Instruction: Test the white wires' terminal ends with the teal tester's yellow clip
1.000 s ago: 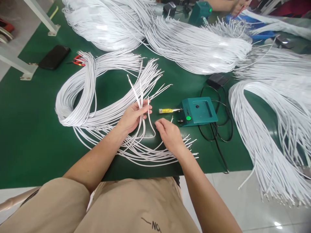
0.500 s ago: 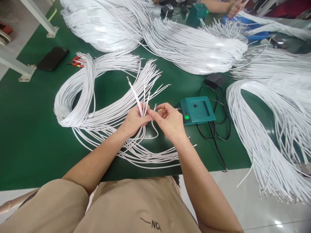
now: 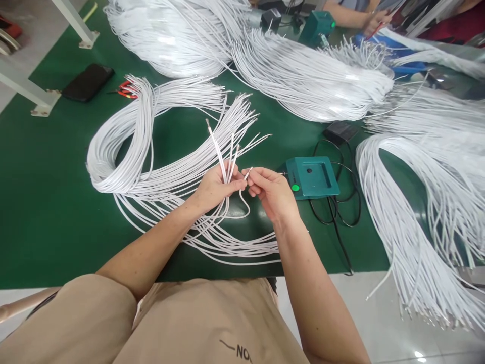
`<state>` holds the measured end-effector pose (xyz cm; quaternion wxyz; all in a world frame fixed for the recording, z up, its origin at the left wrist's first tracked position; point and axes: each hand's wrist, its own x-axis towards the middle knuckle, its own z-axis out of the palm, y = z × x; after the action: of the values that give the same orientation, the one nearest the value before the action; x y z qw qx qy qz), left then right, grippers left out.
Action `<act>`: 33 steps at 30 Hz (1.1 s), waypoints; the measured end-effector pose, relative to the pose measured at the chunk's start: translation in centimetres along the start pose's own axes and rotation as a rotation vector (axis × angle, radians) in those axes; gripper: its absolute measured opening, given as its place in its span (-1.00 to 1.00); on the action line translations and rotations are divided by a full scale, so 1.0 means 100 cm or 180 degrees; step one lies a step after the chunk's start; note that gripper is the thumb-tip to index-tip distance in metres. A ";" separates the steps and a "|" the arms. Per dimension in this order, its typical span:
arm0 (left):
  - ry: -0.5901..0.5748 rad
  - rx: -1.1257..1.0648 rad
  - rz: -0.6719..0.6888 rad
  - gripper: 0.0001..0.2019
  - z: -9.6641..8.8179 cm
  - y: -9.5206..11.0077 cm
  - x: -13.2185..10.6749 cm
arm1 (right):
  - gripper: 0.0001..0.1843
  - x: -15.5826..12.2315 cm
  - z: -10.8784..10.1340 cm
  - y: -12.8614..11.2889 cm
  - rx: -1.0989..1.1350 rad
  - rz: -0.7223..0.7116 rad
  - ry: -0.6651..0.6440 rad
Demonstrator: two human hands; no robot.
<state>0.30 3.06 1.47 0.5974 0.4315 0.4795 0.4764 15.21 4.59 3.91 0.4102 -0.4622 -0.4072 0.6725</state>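
Several white cables point(image 3: 217, 146) stand up out of my left hand point(image 3: 220, 186), whose fingers are closed round them. Beside it, my right hand point(image 3: 271, 191) pinches the end of one white cable point(image 3: 246, 176) at the left thumb and fingertips; the rest of that cable loops down below. The fingers partly hide the cable tip. Just right of my right hand sits a small teal device point(image 3: 312, 176) with a green button and a thin metal tip pointing at the hand. A curled bundle of white cables point(image 3: 121, 146) lies on the green table behind and left of my hands.
Large white cable bundles point(image 3: 310, 76) lie along the back, and another bundle point(image 3: 397, 202) hangs over the front right edge. A black phone point(image 3: 88, 82) and red-handled pliers point(image 3: 127, 89) lie at the back left. A co-worker's hand point(image 3: 375, 23) holds a red tool across the table.
My right hand has drawn slightly right and turned, and the pinched cable end now shows between the hands. My left hand still holds its cables. The whole view has shifted a little.
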 end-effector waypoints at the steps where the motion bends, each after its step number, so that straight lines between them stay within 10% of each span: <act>1: -0.0021 0.0046 0.0036 -0.66 0.000 0.000 0.000 | -0.77 0.000 -0.001 0.000 -0.0019 0.0015 -0.0017; 20: -0.0270 0.0163 0.0368 -0.58 0.000 -0.004 -0.002 | -0.83 -0.001 -0.009 -0.010 -0.0645 -0.0231 0.0207; 29: -0.0454 0.0543 0.0404 -0.69 0.000 0.001 -0.005 | -0.86 0.002 -0.009 -0.006 0.0296 0.0842 -0.0264; 33: -0.0601 0.0407 0.0256 -0.62 -0.002 -0.002 -0.003 | -0.72 -0.001 -0.009 -0.004 -0.0583 0.0079 0.0181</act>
<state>0.09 2.75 1.25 0.5916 0.5306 0.4328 0.4257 16.15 4.74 4.09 0.3692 -0.5217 -0.4495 0.6241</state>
